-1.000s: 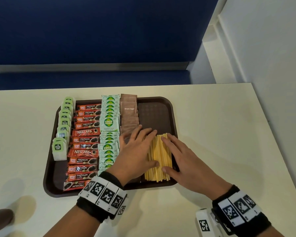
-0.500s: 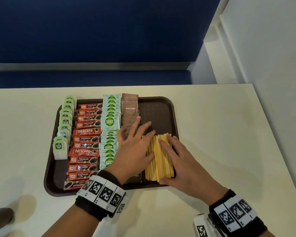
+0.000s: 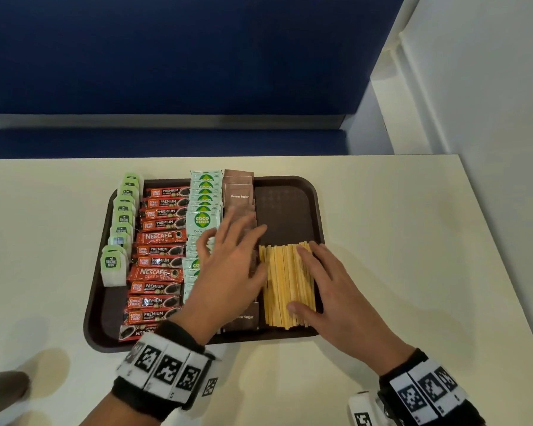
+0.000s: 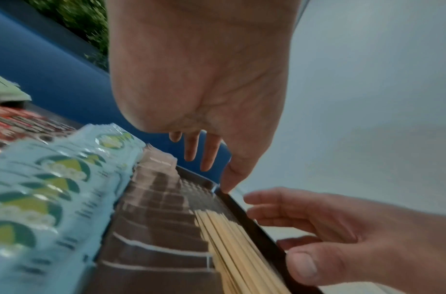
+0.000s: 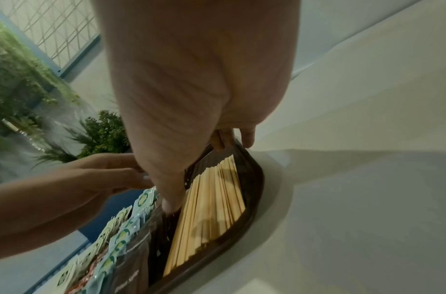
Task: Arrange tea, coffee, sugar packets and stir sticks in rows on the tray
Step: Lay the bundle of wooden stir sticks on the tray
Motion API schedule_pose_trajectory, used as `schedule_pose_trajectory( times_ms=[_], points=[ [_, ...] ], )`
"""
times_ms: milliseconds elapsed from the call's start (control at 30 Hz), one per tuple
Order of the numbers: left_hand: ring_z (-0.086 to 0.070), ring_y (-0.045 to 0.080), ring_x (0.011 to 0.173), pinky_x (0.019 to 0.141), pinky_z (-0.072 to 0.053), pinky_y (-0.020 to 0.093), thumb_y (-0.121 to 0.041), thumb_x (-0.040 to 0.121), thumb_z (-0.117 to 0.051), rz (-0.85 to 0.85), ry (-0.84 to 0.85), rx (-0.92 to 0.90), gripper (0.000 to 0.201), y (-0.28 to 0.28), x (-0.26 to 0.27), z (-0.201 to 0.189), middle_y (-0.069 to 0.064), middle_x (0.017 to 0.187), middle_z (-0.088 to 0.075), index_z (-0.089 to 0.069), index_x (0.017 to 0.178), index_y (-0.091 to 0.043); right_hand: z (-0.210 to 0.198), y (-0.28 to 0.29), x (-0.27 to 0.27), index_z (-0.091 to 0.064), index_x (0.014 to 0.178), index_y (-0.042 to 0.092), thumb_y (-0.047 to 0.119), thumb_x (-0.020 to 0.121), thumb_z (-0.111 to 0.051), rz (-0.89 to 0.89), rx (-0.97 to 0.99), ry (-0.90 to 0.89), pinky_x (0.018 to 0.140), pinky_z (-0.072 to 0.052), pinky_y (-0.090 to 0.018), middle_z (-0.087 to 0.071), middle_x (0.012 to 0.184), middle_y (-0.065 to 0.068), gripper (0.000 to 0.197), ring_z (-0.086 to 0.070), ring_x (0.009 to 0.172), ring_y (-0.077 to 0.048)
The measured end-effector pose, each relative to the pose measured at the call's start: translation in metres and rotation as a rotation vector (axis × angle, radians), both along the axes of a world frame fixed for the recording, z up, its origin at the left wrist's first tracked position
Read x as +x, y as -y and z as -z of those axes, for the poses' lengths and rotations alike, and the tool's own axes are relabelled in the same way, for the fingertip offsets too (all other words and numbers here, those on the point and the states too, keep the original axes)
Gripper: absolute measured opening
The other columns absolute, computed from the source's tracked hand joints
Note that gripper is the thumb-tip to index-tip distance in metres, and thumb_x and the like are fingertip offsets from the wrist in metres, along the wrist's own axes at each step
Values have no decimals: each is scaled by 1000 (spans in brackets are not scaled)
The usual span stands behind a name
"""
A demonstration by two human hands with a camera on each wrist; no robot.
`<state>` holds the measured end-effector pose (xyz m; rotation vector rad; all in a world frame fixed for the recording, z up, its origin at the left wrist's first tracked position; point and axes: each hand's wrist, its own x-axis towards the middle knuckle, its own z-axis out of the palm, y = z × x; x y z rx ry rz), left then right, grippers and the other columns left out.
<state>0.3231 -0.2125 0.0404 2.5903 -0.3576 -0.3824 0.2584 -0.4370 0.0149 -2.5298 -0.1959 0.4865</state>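
Note:
A dark brown tray (image 3: pixel 290 210) holds rows, left to right: green tea bags (image 3: pixel 122 216), red coffee sticks (image 3: pixel 160 241), pale green Coco Natura sugar packets (image 3: pixel 203 207), brown sugar packets (image 3: pixel 240 192) and a flat bundle of yellow stir sticks (image 3: pixel 285 281). My left hand (image 3: pixel 228 265) hovers flat with spread fingers over the brown sugar row, just left of the sticks. My right hand (image 3: pixel 323 287) lies flat on the right side of the sticks, thumb near their front end. From the right wrist view the stir sticks (image 5: pixel 211 201) lie along the tray's right rim (image 5: pixel 254 191).
The tray sits on a cream table (image 3: pixel 397 256). A blue bench back (image 3: pixel 182 56) stands behind it and a white wall (image 3: pixel 490 118) at the right. The far right part of the tray is bare. A foot (image 3: pixel 0 392) shows at the lower left.
My left hand has drawn off the stir sticks and shifted left and up over the sugar packets. The right hand stays on the sticks, which now lie spread flatter toward the right rim.

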Motion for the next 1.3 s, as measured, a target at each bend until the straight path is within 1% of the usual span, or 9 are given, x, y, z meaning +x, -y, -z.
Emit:
schedule_pose_trajectory(
  times_ms=[67, 267, 367, 533, 733, 933, 1100, 1200, 1300],
  points=[
    [8, 7, 164, 131, 7, 50, -37, 103, -66, -154, -8, -94, 66, -23, -1, -12, -13, 177, -14, -36, 161, -41, -3, 4, -1, -5, 166, 45, 56, 102, -59, 99, 58, 27, 126, -25, -31, 0, 171, 23, 85, -6, 159, -2],
    [-48, 31, 146, 121, -39, 57, -25, 102, -70, -677, 91, -176, 61, -114, -14, -38, 6, 159, -50, -46, 158, -23, -1, 17, 0, -33, 160, 35, 45, 103, -59, 395, 64, 81, 109, -43, -30, -40, 152, 11, 63, -42, 137, -9],
    [-46, 37, 149, 121, -39, 60, -25, 105, -66, -836, -23, -124, 65, -143, -26, -30, 15, 164, -44, -39, 163, -14, 2, 17, 6, -44, 154, 27, 38, 103, -63, 485, 91, 26, 92, -54, -30, -55, 132, 6, 56, -61, 109, -11],
    [-44, 44, 150, 117, -42, 68, -33, 107, -60, -913, -164, -116, 75, -156, -35, -6, 22, 167, -37, -23, 168, -9, 5, 8, 15, -48, 153, 20, 30, 103, -65, 465, 45, -3, 78, -50, -25, -56, 119, 4, 53, -62, 89, -7],
    [-65, 40, 120, 99, -56, 68, -77, 78, -49, -931, -196, -138, 85, -170, -42, 28, 11, 135, -64, -41, 145, -25, 12, -1, 14, -47, 152, 23, 20, 105, -62, 459, 28, 16, 82, -49, -27, -55, 116, 5, 49, -61, 96, -11],
    [-61, 42, 133, 109, -48, 70, -52, 99, -64, -964, -266, -216, 87, -155, -38, -3, 14, 154, -59, -16, 164, -20, 15, -7, 6, -38, 160, 26, 12, 108, -53, 475, 59, 33, 94, -50, -28, -56, 138, 1, 56, -59, 112, -13],
    [-61, 49, 131, 113, -42, 66, -29, 106, -66, -1041, -331, -344, 79, -132, -23, -18, 18, 157, -57, -18, 167, -16, 17, 4, 5, -35, 161, 30, 9, 109, -50, 531, 62, 44, 90, -50, -22, -54, 132, 3, 58, -59, 106, -9],
    [-61, 49, 133, 116, -40, 71, -30, 102, -73, -1034, -336, -396, 82, -127, -15, 4, 18, 157, -58, -20, 164, -20, 15, 23, 4, -35, 160, 31, 9, 109, -49, 580, 38, 63, 87, -47, -20, -53, 127, 5, 56, -58, 103, -9],
    [-63, 48, 130, 115, -43, 71, -48, 77, -80, -976, -349, -385, 102, -126, -8, 53, 19, 152, -61, -24, 159, -23, 16, 50, 4, -34, 161, 30, 9, 110, -48, 627, -12, 80, 87, -50, -23, -52, 128, 5, 57, -58, 103, -10]
  ],
)
